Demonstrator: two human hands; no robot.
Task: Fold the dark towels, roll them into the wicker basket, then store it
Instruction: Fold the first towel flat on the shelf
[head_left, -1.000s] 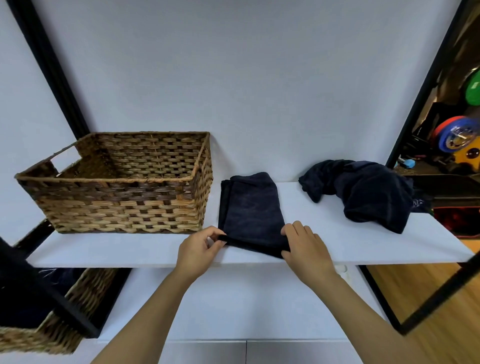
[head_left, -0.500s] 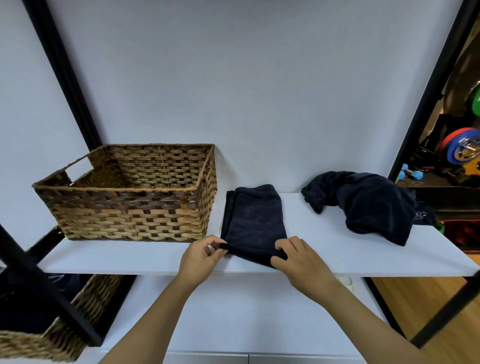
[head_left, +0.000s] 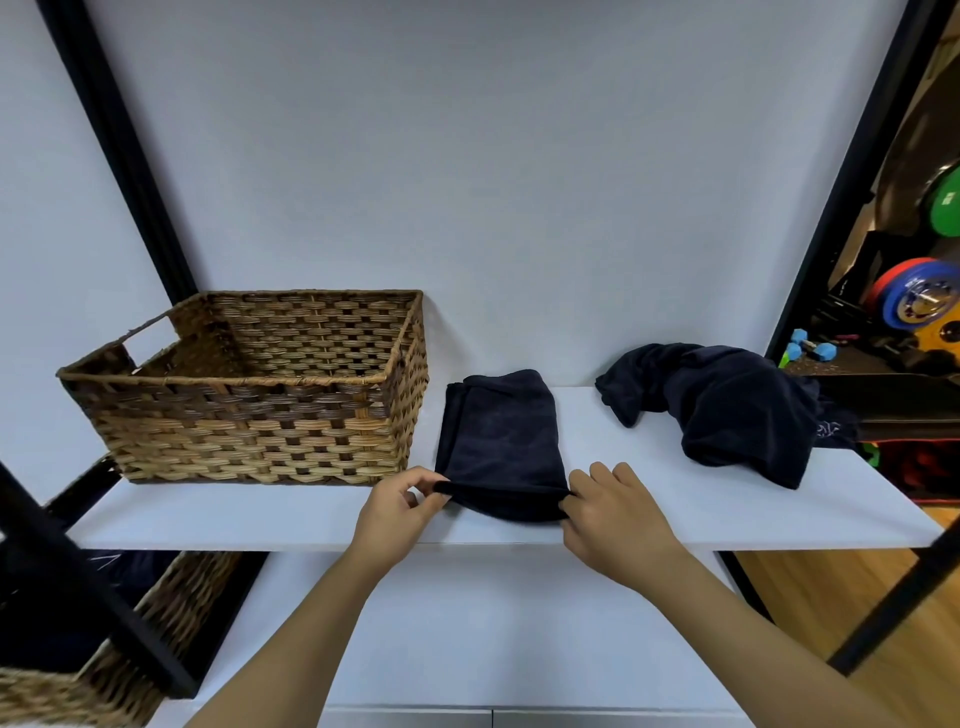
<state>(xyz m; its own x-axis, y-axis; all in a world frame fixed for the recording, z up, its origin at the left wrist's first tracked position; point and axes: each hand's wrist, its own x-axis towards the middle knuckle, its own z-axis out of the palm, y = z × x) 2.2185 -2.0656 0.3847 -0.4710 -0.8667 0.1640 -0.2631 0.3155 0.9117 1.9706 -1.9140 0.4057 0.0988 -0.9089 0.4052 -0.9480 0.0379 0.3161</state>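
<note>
Item: folded dark towel (head_left: 498, 439), on the white shelf (head_left: 649, 499), just right of the wicker basket (head_left: 249, 395). Long axis runs away from the person; near edge lies between both hands, equally close. Left hand (head_left: 400, 512) pinches the near-left corner, right hand (head_left: 615, 517) the near-right (thumbs under, fingers curled over). Wrists low, forearms converging. Judged: rolling begins from this edge.

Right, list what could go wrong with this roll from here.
1. Both hands, left and right, pinch the folded towel at the shelf's front edge; its near end may slip off.
2. Uneven rolling could skew it.
3. The basket stands close on the left, so the roll may snag it.
</note>
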